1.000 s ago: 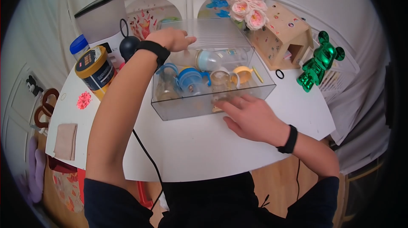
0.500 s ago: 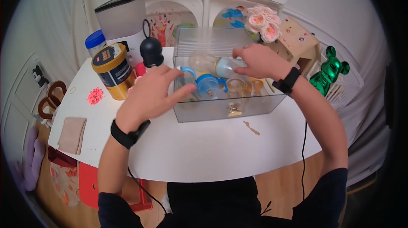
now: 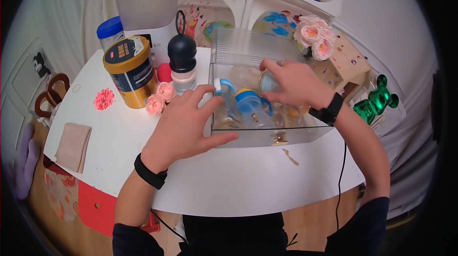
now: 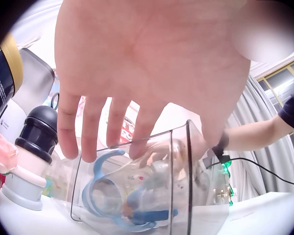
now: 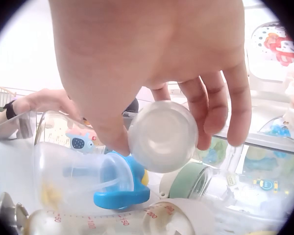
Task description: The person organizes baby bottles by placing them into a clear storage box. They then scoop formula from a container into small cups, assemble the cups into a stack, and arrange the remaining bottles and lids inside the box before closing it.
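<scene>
A clear box [image 3: 243, 139] with a gold latch [image 3: 279, 137] holds several baby bottles; its ribbed lid [image 3: 253, 48] stands raised behind. My right hand [image 3: 298, 82] reaches into the box, thumb and fingers on either side of a bottle's rounded translucent cap [image 5: 162, 137]. Close by lies a cup with blue handles [image 5: 122, 181], and a bottle with red measuring marks [image 5: 103, 223] is in front of it. At the box's left side is my left hand [image 3: 179, 127], fingers spread and nothing in it. Another bottle with a light blue handle [image 4: 95, 191] stands inside there.
Left of the box are a black-topped bottle [image 3: 182, 55], pink flowers [image 3: 160, 99], a gold-lidded tub [image 3: 131, 82] and a folded cloth [image 3: 74, 147]. A wooden house [image 3: 341, 62] and a shiny green bear [image 3: 377, 98] stand to the right. A brown strip [image 3: 290, 156] lies in front.
My left hand has come back from the raised lid to the box's left side. The right hand has gone from the box's front into it, onto a bottle cap. The head view has shifted.
</scene>
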Tool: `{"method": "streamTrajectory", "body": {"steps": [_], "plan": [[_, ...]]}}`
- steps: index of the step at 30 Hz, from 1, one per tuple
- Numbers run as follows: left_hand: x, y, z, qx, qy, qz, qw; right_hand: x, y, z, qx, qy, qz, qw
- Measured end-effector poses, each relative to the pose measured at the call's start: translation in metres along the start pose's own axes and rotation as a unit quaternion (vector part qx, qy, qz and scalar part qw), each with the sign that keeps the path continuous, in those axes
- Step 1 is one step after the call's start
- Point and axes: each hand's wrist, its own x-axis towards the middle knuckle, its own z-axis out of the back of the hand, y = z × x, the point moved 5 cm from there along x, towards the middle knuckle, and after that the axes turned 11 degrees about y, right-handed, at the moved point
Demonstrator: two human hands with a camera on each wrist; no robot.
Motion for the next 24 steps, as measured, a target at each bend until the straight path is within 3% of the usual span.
{"method": "streamTrajectory", "body": {"steps": [7,12,15,18,21,24], "plan": [[-0.002,-0.007,-0.008,0.04,-0.036,-0.005,0.999,-0.004,0.003,0.012,0.062,-0.088,0.021,0.994],[-0.004,-0.006,-0.009,0.033,-0.044,0.005,0.998,-0.017,0.01,0.052,0.103,-0.146,0.034,0.983],[-0.005,-0.008,-0.006,0.02,-0.033,0.009,0.999,-0.029,0.012,0.083,0.148,-0.171,0.0,0.974],[-0.006,-0.006,-0.001,-0.027,-0.026,0.027,0.999,-0.031,0.016,0.101,0.111,-0.2,0.019,0.973],[-0.009,-0.002,0.008,-0.048,-0.057,0.007,0.997,-0.03,0.033,0.12,0.087,-0.206,0.028,0.974],[-0.014,0.011,0.034,-0.085,-0.191,0.009,0.978,-0.018,0.059,0.139,0.048,-0.28,0.106,0.953]]}}
